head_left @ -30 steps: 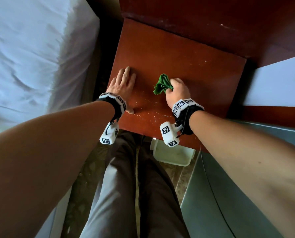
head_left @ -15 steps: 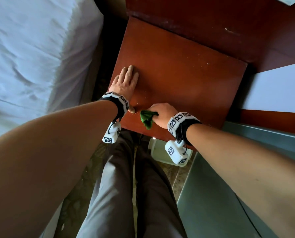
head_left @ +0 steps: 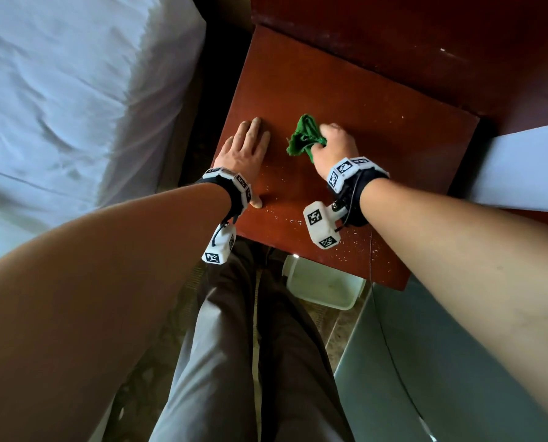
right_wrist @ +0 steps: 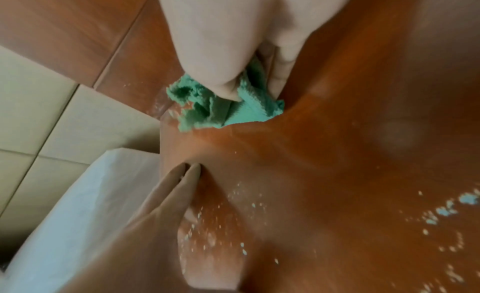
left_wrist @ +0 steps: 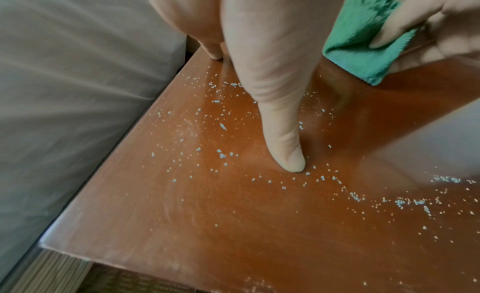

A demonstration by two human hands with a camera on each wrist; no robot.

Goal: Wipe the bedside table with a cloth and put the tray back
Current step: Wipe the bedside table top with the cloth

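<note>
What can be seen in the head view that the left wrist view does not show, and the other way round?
Only the head view shows the person's legs, the white tub on the floor below the table's near edge, both wrist bands, and the whole right hand.

Only the left wrist view shows the white crumbs clearly, scattered around the left thumb.

Both show the left hand flat on the table, the green cloth gripped by the right hand, and the white bed sheet beside the table.
</note>
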